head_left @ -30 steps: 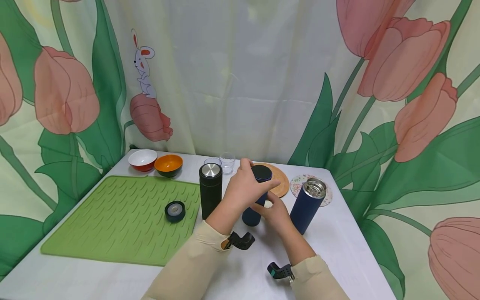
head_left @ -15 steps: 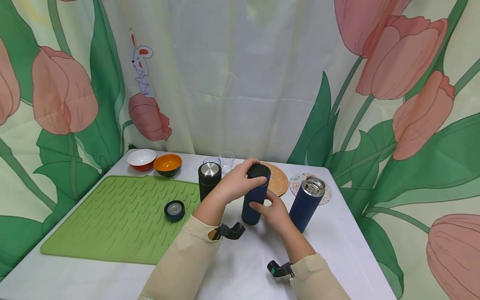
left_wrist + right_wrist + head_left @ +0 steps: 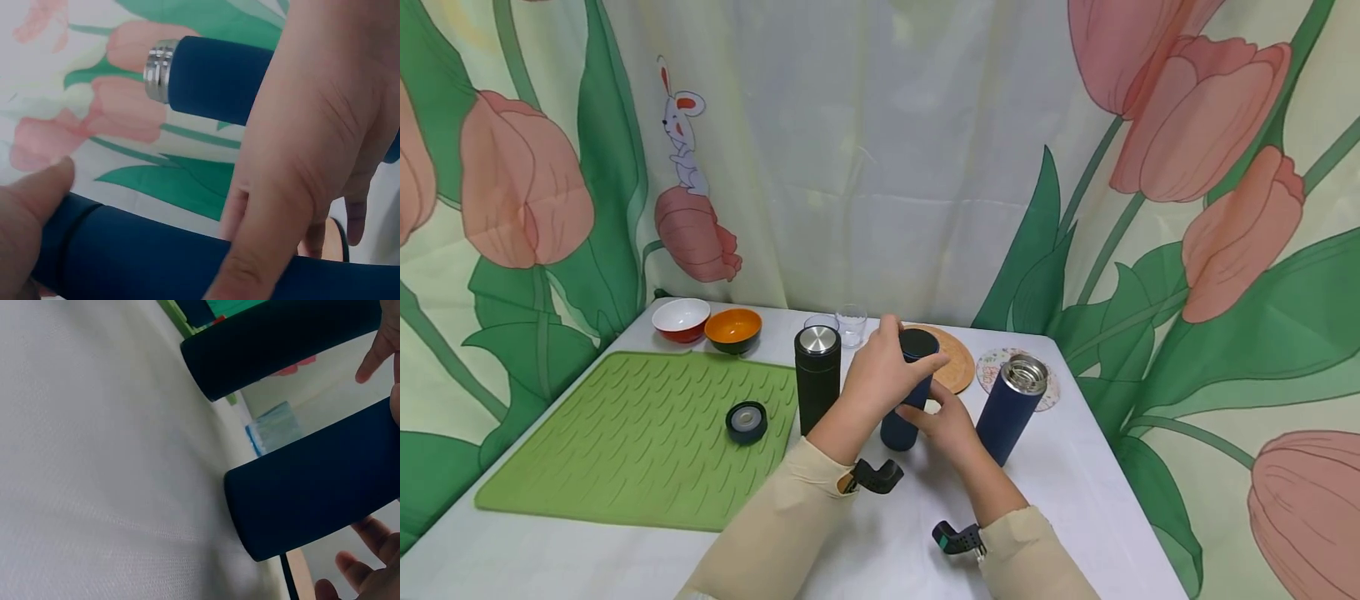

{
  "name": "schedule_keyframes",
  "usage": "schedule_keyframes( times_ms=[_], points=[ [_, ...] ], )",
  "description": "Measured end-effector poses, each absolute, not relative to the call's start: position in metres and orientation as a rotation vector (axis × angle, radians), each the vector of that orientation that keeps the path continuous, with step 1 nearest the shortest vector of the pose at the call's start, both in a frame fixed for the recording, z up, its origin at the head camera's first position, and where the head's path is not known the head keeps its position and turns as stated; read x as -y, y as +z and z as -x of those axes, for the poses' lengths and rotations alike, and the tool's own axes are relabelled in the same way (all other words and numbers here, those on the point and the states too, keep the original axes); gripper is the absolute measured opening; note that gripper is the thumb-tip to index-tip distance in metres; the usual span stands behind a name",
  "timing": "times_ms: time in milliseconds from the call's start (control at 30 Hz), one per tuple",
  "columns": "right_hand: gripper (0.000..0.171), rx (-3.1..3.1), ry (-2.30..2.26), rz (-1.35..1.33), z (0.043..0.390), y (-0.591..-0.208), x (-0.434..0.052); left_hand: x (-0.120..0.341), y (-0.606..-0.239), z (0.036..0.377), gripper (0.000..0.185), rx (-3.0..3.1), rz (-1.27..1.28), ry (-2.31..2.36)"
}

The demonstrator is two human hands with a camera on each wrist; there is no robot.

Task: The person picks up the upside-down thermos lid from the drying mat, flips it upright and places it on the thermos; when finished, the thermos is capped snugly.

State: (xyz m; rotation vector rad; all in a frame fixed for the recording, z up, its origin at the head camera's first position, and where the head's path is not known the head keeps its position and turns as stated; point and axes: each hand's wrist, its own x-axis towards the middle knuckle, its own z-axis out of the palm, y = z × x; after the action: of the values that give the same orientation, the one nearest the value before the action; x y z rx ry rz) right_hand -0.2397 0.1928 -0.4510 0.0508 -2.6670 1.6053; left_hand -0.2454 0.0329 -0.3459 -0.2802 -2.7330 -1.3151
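Note:
In the head view, my left hand [image 3: 880,369] grips the dark top of a blue thermos [image 3: 897,429] from above. Lower down, my right hand [image 3: 951,425] holds the same thermos round its body, thumb towards me. A seam between lid [image 3: 56,250] and body shows in the left wrist view. To the right is a second blue thermos [image 3: 1003,425] with no lid, its steel mouth bare. Close to my left wrist stands a black thermos [image 3: 817,387] with a silver-topped cap. A round dark lid [image 3: 746,422] lies on the green mat [image 3: 625,450].
A white bowl [image 3: 681,317] and an orange bowl [image 3: 733,327] sit at the back left. Behind the thermoses are clear glasses [image 3: 852,323], a round wooden board [image 3: 957,364] and a flowered round mat [image 3: 992,362]. A printed curtain [image 3: 865,167] closes off the back.
My left wrist swung left and down half a second ago, then came back right and up, its hand staying at the thermos top. My right hand and the thermos stayed nearly still.

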Motion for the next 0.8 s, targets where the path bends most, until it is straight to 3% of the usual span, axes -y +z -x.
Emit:
schedule_keyframes(
  times_ms=[400, 700, 800],
  points=[
    [0.059, 2.682, 1.622, -0.058, 0.241, -0.451, -0.191, -0.003, -0.337, 0.261, 0.059, 2.778, 0.762, -1.564],
    [0.058, 2.695, 1.554, -0.043, 0.238, -0.45, -0.189, -0.02, -0.345, 0.249, 0.091, 2.758, 0.328, -1.55],
    [0.058, 2.693, 1.552, -0.044, 0.237, -0.448, -0.19, -0.029, -0.347, 0.247, 0.088, 2.731, 0.247, -1.446]
  ],
)
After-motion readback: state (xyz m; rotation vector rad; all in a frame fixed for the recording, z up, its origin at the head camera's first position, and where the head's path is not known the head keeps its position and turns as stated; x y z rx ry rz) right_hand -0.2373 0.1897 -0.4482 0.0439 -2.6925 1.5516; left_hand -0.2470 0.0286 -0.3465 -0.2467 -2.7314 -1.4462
